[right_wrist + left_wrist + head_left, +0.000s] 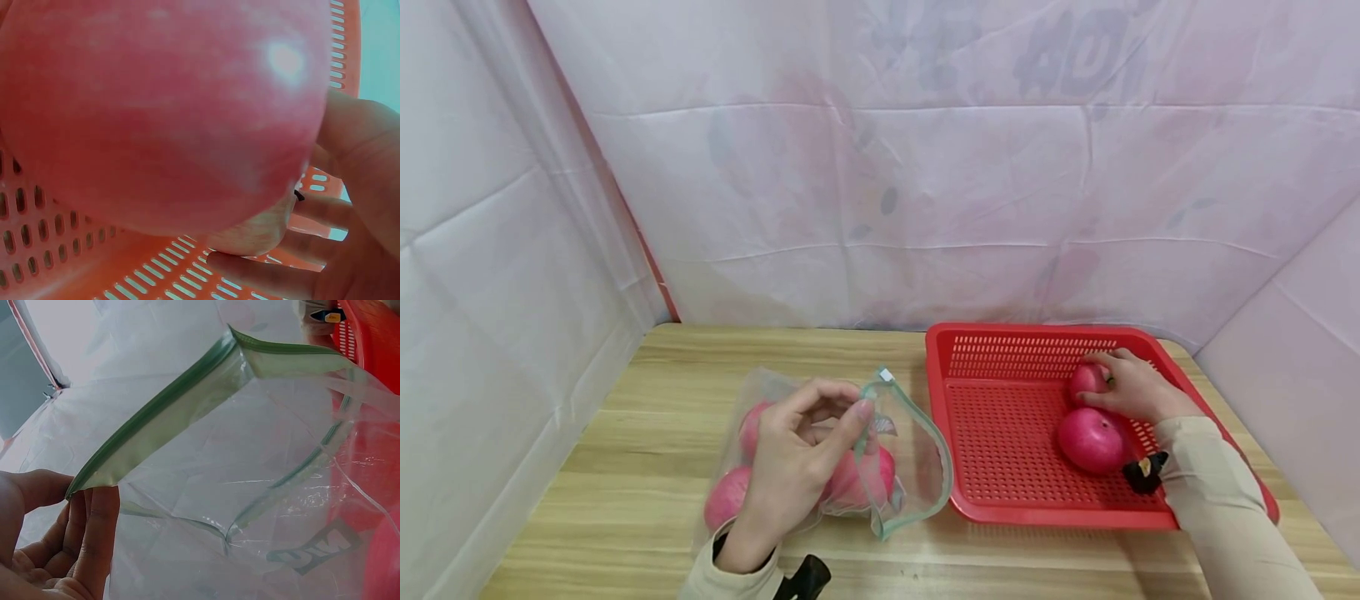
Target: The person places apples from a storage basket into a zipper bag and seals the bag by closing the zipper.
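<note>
My left hand [797, 467] pinches the green zip edge of a clear zip bag [921, 483] between thumb and fingers. The bag lies on its side with its mouth spread toward the basket; in the left wrist view its green rim [150, 415] gapes. Several pinkish-red apples [727, 498] are inside it, partly hidden by my hand. Over at the right, my right hand [1142, 396] grips a smaller apple [1086, 381] inside the red basket [992, 508]. A larger apple [1092, 439] sits just in front of it and fills much of the right wrist view.
The basket has slotted walls and stands at the right of the wooden table [647, 417], close beside the bag's mouth. Pale printed cloth [880, 192] hangs behind the table and along both sides.
</note>
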`<action>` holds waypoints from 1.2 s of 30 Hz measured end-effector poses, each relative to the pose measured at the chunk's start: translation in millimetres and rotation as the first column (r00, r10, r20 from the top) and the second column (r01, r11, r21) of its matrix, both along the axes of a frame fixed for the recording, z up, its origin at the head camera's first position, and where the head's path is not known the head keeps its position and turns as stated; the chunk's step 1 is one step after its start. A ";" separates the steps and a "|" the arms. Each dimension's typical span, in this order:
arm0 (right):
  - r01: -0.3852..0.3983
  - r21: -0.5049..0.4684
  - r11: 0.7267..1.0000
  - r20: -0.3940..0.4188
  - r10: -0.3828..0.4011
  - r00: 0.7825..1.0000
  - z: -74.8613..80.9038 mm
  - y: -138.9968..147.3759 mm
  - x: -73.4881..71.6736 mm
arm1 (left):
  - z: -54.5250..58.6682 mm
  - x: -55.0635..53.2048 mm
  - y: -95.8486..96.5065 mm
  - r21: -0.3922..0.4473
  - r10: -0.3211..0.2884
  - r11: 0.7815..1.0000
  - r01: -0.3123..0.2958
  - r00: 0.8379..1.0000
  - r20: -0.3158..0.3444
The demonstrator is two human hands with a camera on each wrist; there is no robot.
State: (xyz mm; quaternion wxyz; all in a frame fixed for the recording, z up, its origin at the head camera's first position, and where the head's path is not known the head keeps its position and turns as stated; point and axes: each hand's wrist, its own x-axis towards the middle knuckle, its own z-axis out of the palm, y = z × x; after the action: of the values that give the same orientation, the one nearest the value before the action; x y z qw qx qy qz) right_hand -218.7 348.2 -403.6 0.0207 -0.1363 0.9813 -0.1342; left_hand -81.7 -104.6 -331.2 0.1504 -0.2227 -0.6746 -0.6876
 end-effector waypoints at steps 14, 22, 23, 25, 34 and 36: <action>-0.019 0.004 1.000 -0.023 0.019 1.000 2.9 0.4 2.9 | -2.7 -1.5 1.8 0.015 -0.017 1.000 0.017 1.000 -0.016; -0.011 -0.025 1.000 -0.012 0.010 1.000 3.9 -1.7 3.6 | -5.0 -2.1 2.2 0.003 -0.002 1.000 0.002 1.000 0.005; -0.008 -0.030 1.000 -0.008 0.008 1.000 4.3 -2.1 3.9 | -5.1 -2.1 2.1 0.001 -0.001 1.000 0.001 1.000 0.003; -0.006 -0.038 0.999 0.000 0.006 1.000 5.0 -2.7 3.9 | -5.3 -2.3 2.1 -0.001 -0.002 1.000 0.002 1.000 0.001; -0.035 -0.048 0.998 -0.043 0.033 0.999 6.8 -5.3 4.5 | -6.2 -1.9 1.5 -0.006 -0.004 1.000 0.004 1.000 0.004; -0.039 -0.063 0.997 -0.045 0.036 0.998 8.7 -6.5 5.5 | -6.2 -1.7 1.4 -0.008 -0.004 1.000 0.004 1.000 0.005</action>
State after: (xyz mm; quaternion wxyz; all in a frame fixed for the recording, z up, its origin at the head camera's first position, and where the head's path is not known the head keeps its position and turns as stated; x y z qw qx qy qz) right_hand -213.2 341.8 -394.9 -0.0026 -0.1581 0.9740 -0.1622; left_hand -83.4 -103.2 -337.4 0.1465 -0.2229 -0.6772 -0.6858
